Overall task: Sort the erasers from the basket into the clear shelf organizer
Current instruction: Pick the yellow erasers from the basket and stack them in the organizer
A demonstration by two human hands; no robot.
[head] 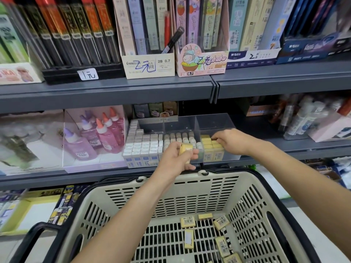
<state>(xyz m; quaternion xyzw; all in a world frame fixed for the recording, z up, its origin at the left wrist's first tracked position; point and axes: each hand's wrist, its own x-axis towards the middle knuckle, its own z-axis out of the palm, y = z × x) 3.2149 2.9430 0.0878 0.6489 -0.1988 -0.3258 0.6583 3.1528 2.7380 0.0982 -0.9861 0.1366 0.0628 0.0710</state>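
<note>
A clear shelf organizer (214, 120) with three compartments stands on the middle shelf. Its left part holds white erasers (144, 144), the middle one round-topped white erasers (178, 138), the right one yellow erasers (209, 144). My right hand (230, 141) reaches into the right compartment with its fingertips on the yellow row; whether it pinches one I cannot tell. My left hand (176, 158) holds a few yellow erasers (185, 149) in front of the organizer. Below, a beige basket (190, 188) contains several loose yellow erasers (221, 222).
Pink and purple glue bottles (106, 133) stand in a clear box left of the organizer. White bottles (302, 118) sit to its right. The upper shelf (114, 90) carries boxes of pencil leads and pens. The basket's black handle (45, 226) lies at lower left.
</note>
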